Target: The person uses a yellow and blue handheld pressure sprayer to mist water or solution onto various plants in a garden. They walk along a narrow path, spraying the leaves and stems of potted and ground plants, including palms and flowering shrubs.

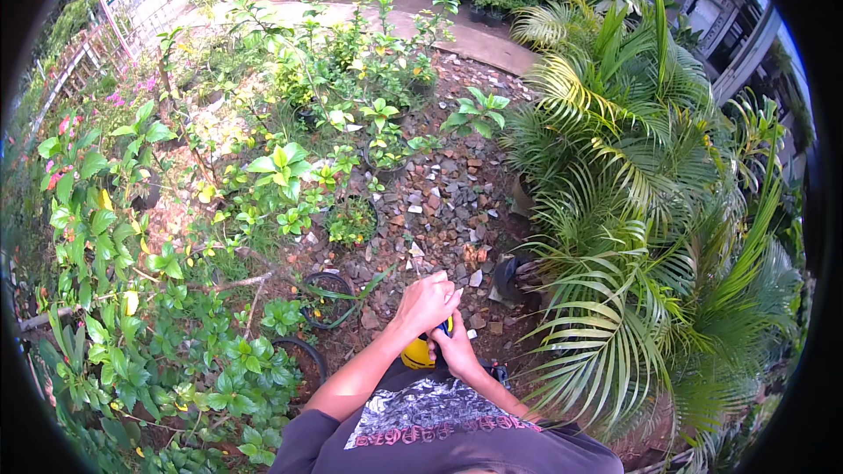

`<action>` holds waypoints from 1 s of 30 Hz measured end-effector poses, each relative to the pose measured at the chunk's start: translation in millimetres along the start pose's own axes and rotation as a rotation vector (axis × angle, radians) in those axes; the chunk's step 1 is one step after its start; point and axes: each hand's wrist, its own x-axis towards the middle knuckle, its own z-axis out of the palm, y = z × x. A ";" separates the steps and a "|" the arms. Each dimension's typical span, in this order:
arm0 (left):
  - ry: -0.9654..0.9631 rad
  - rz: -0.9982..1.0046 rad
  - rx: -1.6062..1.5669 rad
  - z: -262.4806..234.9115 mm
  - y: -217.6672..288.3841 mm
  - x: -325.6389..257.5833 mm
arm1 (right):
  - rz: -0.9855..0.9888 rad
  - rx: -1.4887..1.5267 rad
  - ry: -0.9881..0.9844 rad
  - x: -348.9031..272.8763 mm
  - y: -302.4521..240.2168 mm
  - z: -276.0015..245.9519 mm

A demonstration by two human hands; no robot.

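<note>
My left hand (425,305) is closed in front of my body, its fingers curled above my right hand. What it holds, if anything, is hidden. My right hand (454,349) is wrapped around a dark blue and yellow handled thing (447,326), of which only a small part shows between the fingers. The two hands are close together and seem to touch. Below them, against my dark shirt, a rounded yellow object (417,354) shows in part; whether it belongs to the handled thing I cannot tell.
Broken stone and brick rubble (448,193) covers the ground ahead. Leafy shrubs (219,369) crowd the left, with black pots (327,300) among them. Large palm fronds (615,298) fill the right, beside a dark pot (507,279). A paved path (492,46) crosses farther off.
</note>
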 end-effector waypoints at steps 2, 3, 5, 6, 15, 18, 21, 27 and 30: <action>-0.009 -0.004 -0.010 6.4 3.9 7.0 | 0.005 0.008 -0.032 6.4 -5.0 -7.0; -0.015 -0.017 -0.004 10.8 1.1 11.3 | 0.018 -0.007 -0.044 12.1 -4.5 -13.2; 0.014 -0.004 0.000 15.5 -3.2 22.0 | 0.022 -0.021 -0.053 24.9 -5.8 -20.6; 0.028 0.003 0.001 17.0 -3.5 26.4 | 0.039 -0.030 -0.054 27.7 -7.2 -23.4; 0.017 -0.096 0.151 45.4 -15.6 49.8 | 0.103 -0.006 -0.050 51.4 -16.3 -36.4; -0.007 -0.099 0.168 46.9 -15.8 56.2 | 0.104 0.009 -0.033 58.9 -14.8 -39.2; -0.009 -0.107 0.192 53.1 -21.3 56.0 | 0.124 0.009 -0.034 61.2 -11.7 -41.9; -0.028 -0.132 0.174 54.2 -20.8 51.6 | 0.130 0.017 -0.018 63.1 -1.5 -43.0; -0.023 -0.127 0.163 53.1 -18.3 47.4 | 0.122 0.016 -0.015 58.9 -0.3 -42.7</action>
